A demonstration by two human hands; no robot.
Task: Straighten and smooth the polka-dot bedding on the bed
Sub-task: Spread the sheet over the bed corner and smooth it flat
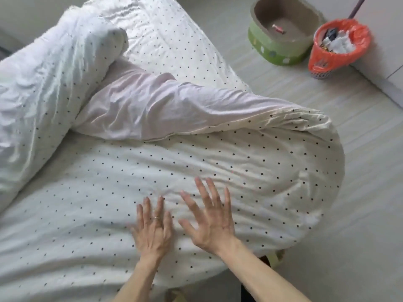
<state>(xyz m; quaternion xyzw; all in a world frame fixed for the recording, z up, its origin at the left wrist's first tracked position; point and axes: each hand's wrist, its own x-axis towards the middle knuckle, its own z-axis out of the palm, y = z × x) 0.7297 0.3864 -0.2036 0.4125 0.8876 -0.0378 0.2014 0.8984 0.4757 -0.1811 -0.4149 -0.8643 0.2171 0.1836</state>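
Note:
White polka-dot bedding (261, 166) covers the bed and fills most of the head view. Both my hands lie flat on it near the front edge, palms down, fingers spread. My left hand (152, 229) wears a ring and sits just left of my right hand (211, 221). A plain pale pink-white fold of the duvet (152, 105) is flipped back across the middle. To the left, a rumpled dotted roll of duvet (50, 83) is bunched up. Shallow wrinkles run through the fabric around my hands.
On the floor at the upper right stands a green oval box with a brown inside (283, 33). Beside it is a bin lined with an orange bag (340, 46), holding rubbish. A pale floor (359, 171) runs along the bed's right side.

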